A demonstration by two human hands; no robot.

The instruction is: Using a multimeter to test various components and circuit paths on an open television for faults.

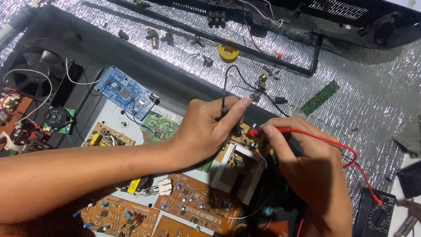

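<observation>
The left hand (206,129) pinches the black probe (224,107) between thumb and forefinger, fingers narrowed around its thin shaft. The probe stands nearly upright, its tip pointing down behind the fingers toward the brown circuit board (245,142). The right hand (307,162) grips the red probe (272,130) in closed fingers. Its long axis runs almost level, with the tip pointing left to that board, just beyond the right fingertips and right below the left ones. Both tips converge on one small patch between the hands, with the right hand slightly nearer to it. A white metal bracket (237,171) sits just under both sets of fingers.

The black probe's tip is hidden behind the left fingers, so whether it touches the board cannot be told. The red tip's contact point is too small to make out. The red lead (351,156) trails right to a black meter (375,215), cut off at the lower edge of the frame on the silver-foil surface (372,96).
</observation>
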